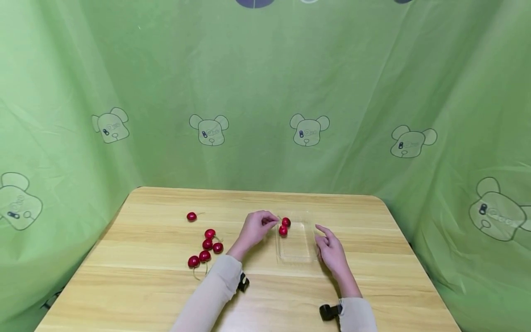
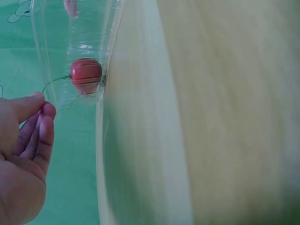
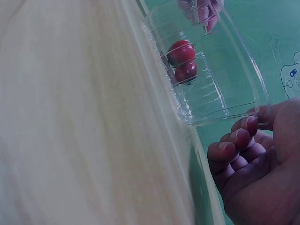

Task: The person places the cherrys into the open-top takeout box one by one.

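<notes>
My left hand (image 1: 258, 227) pinches a thin green stem between thumb and fingertips at the left side of a clear plastic box (image 1: 295, 261). The stem leads to a red cherry (image 2: 86, 75) low in the box. Two cherries show in there, one cherry (image 1: 286, 222) just behind the other cherry (image 1: 283, 231), touching or nearly so. At the box's right side, my right hand (image 1: 332, 251) holds the rim between thumb and finger, the other fingers (image 3: 222, 151) curled below it. The exact grip on the rim is partly hidden.
Several stemmed cherries (image 1: 207, 244) lie grouped on the wooden table (image 1: 149, 295) to the left of my left hand. A lone cherry (image 1: 191, 216) lies farther back. A green curtain (image 1: 257, 69) with bear-head drawings surrounds the table's back and sides.
</notes>
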Demonstrator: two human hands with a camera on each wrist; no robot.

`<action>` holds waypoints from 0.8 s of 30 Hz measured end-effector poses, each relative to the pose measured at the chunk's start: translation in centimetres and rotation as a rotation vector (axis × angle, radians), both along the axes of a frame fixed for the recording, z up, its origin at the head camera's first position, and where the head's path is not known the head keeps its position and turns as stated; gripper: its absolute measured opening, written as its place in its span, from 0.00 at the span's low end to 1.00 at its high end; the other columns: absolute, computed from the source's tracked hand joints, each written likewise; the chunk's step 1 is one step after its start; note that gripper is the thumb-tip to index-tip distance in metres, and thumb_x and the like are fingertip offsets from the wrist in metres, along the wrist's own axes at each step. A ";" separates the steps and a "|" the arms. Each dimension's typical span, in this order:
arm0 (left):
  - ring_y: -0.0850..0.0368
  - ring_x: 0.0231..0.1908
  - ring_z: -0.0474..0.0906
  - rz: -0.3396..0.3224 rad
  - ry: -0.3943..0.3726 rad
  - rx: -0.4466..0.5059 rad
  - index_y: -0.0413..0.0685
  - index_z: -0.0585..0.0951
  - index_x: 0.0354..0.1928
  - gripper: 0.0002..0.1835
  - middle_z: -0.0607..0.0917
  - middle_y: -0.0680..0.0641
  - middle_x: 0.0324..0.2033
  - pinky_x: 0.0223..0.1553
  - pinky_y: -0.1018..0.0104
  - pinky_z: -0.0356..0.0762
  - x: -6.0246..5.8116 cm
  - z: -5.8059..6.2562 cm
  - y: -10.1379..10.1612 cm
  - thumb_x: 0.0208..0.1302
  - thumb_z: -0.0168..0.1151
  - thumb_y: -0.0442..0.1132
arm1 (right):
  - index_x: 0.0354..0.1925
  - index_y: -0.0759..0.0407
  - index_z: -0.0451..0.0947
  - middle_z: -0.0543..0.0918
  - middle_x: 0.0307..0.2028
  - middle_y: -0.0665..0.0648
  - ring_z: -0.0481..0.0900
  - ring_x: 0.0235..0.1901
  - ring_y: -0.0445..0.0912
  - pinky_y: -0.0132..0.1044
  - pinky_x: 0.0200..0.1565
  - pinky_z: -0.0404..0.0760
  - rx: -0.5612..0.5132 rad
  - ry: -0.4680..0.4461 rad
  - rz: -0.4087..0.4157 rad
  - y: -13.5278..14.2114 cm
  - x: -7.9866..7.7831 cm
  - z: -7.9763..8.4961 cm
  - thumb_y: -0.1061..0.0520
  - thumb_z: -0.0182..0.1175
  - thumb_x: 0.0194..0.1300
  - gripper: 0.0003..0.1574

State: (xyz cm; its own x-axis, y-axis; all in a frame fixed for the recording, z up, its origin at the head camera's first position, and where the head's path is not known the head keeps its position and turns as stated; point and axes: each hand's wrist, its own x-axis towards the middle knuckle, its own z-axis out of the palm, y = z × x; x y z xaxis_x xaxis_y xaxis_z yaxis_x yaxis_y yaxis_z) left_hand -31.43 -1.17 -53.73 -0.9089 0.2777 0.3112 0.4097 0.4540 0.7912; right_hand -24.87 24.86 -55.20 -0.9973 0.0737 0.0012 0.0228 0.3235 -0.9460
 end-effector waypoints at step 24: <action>0.55 0.36 0.85 0.182 0.019 -0.045 0.43 0.88 0.44 0.06 0.90 0.47 0.35 0.43 0.61 0.85 -1.1 3.2 -6.8 0.68 0.67 0.31 | 0.75 0.55 0.65 0.73 0.22 0.54 0.71 0.17 0.43 0.32 0.22 0.71 0.032 -0.014 -0.001 0.2 -0.2 -0.5 0.56 0.49 0.82 0.28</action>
State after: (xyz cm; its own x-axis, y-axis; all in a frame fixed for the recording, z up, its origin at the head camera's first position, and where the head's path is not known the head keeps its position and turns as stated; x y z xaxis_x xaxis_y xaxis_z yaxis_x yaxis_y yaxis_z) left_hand -32.52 -7.93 -50.53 -0.9394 0.1233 0.3199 0.3324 0.5564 0.7616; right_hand -25.08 25.03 -55.73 -0.9971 0.0748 -0.0109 0.0367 0.3532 -0.9348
